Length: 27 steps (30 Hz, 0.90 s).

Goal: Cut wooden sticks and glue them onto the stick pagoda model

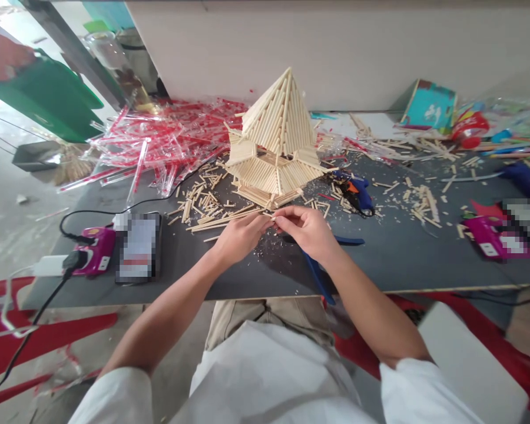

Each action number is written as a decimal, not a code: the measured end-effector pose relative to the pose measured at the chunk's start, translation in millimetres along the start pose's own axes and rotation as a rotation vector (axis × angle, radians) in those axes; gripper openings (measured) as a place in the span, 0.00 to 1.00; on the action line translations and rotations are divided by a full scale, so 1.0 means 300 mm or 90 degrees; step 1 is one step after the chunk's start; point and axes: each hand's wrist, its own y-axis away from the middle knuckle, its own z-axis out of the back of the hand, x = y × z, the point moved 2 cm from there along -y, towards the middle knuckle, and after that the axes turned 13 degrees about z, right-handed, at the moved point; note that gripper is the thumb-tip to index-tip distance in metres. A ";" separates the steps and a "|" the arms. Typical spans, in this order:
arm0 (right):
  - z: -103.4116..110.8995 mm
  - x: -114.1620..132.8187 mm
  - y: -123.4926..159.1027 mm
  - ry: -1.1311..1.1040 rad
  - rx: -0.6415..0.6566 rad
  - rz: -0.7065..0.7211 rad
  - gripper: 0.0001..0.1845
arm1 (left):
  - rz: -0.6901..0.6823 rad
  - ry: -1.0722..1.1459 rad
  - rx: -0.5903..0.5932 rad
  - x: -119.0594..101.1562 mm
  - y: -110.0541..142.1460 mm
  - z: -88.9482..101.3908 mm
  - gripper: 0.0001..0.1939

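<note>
A model house built of thin wooden sticks (276,141), with a steep pointed roof, stands at the middle of a dark grey table (393,253). Just in front of its base my left hand (241,235) and my right hand (307,227) meet, fingers pinched together on a short wooden stick (271,216). Under my right wrist lies a blue-handled tool (320,274) on the table. Loose cut sticks (203,206) lie scattered left of the house.
A blue glue gun (357,194) lies right of the house. Red and clear plastic wrappers (159,141) are heaped at back left. A pink device (95,250) with a black cable and a phone (138,247) sit at left; another pink device (490,235) at right.
</note>
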 end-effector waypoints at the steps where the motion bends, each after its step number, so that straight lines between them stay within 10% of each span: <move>1: -0.004 -0.009 -0.001 0.004 0.003 -0.003 0.16 | 0.001 -0.019 -0.005 0.001 0.002 -0.003 0.12; 20: -0.019 0.012 0.018 0.369 0.054 0.013 0.08 | -0.062 -0.112 -0.098 -0.019 0.018 -0.026 0.13; 27: 0.178 0.025 0.064 0.458 -0.025 -0.026 0.11 | 0.020 -0.007 -0.237 0.045 0.014 0.039 0.09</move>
